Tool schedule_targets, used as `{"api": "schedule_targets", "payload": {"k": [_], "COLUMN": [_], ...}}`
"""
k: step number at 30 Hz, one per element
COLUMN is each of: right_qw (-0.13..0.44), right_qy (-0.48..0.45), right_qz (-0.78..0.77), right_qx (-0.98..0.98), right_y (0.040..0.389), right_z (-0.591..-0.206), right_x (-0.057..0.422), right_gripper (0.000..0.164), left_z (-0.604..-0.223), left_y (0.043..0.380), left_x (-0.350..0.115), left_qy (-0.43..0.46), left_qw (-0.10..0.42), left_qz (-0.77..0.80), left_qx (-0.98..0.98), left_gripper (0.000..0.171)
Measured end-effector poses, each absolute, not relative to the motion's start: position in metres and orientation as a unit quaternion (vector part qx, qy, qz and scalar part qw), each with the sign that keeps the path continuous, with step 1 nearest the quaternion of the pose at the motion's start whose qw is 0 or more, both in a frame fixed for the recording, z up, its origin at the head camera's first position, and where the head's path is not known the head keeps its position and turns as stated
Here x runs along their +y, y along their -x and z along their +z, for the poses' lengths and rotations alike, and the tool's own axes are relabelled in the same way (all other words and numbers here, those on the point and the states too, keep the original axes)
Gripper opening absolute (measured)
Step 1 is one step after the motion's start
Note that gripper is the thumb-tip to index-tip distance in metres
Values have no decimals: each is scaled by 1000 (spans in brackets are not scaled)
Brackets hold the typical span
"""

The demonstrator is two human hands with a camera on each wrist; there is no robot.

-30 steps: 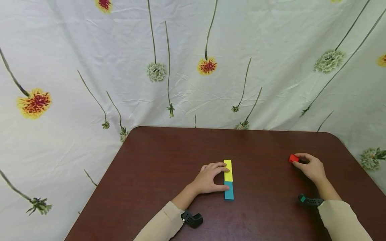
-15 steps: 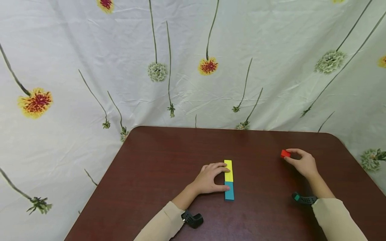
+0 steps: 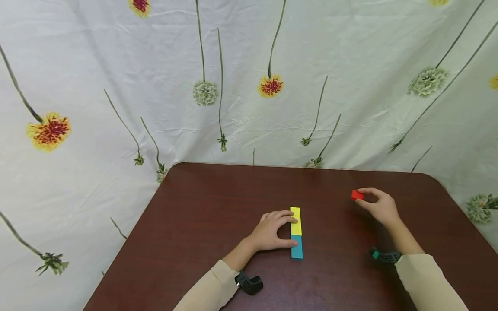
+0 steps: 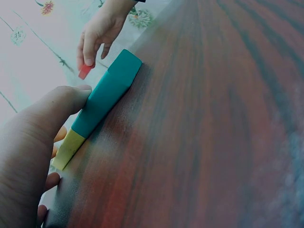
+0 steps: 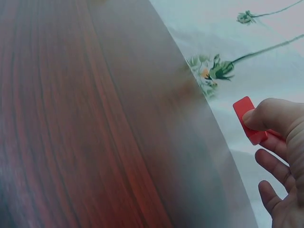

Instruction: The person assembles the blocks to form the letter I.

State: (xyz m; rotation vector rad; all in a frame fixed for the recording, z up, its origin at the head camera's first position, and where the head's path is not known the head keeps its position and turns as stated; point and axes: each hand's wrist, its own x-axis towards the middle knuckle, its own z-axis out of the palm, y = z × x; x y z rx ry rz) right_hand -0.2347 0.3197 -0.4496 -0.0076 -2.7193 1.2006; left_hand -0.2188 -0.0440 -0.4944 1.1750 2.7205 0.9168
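Note:
A yellow block and a teal block lie end to end in one line on the table. My left hand rests on them from the left, its thumb on the teal block and its fingertips on the yellow one. The left wrist view has the thumb laid along the edge of the teal block. Off to the right, my right hand pinches a small red block between thumb and index finger. In the right wrist view, the other fingers curve loosely below the red block.
The dark reddish-brown table has rounded far corners. Behind it hangs a pale cloth printed with flowers. Black straps circle both wrists below beige sleeves.
My right hand has carried the red block to the left and slightly toward the far edge. The left hand and the two blocks beneath it have stayed in place.

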Motion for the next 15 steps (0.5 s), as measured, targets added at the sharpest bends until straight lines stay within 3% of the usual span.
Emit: {"api": "schedule_targets", "payload": {"k": [15], "right_qw": [81], "right_qy": [-19], "right_qz": [410], "right_qx": [-908], "right_y": [244], "right_z": [-451], "right_x": [295], "right_gripper": [42], "left_z": [-496], "left_y": [219], "left_x": [-44], "left_qy": [-379], "left_qw": [16], "left_qz": [290], "left_qx": [879], "left_gripper": [59]}}
